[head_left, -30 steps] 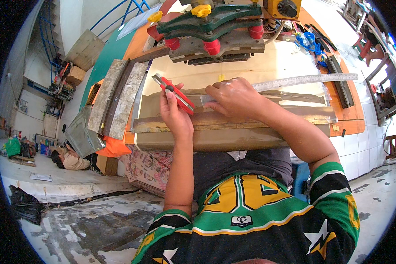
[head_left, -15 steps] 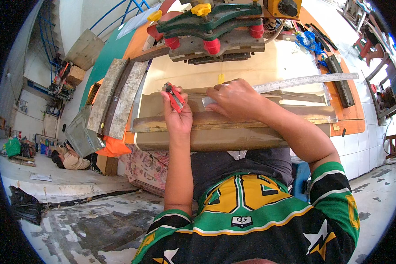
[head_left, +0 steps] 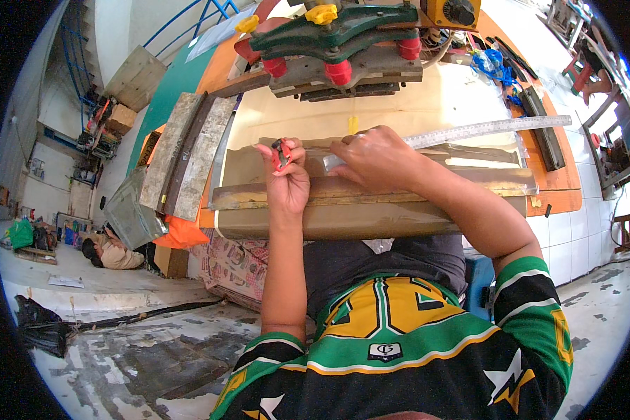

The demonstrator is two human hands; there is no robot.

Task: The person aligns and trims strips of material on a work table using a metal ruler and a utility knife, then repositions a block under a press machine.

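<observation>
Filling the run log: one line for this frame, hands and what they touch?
left hand: grips small red tool | right hand: presses steel ruler onto clear sheet | workpiece: brown board

l hand (head_left: 287,183) pinched shut, r hand (head_left: 378,157) pressing flat.

One steel ruler (head_left: 483,131), one red cutter (head_left: 281,152), three red knobs (head_left: 339,71) (two yellow).

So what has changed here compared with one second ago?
The left hand swung its red cutter from lying slanted to the upper left to standing nearly upright, tucked into the fingers. The right hand stayed pressed on the steel ruler; the sheet did not move.
</observation>
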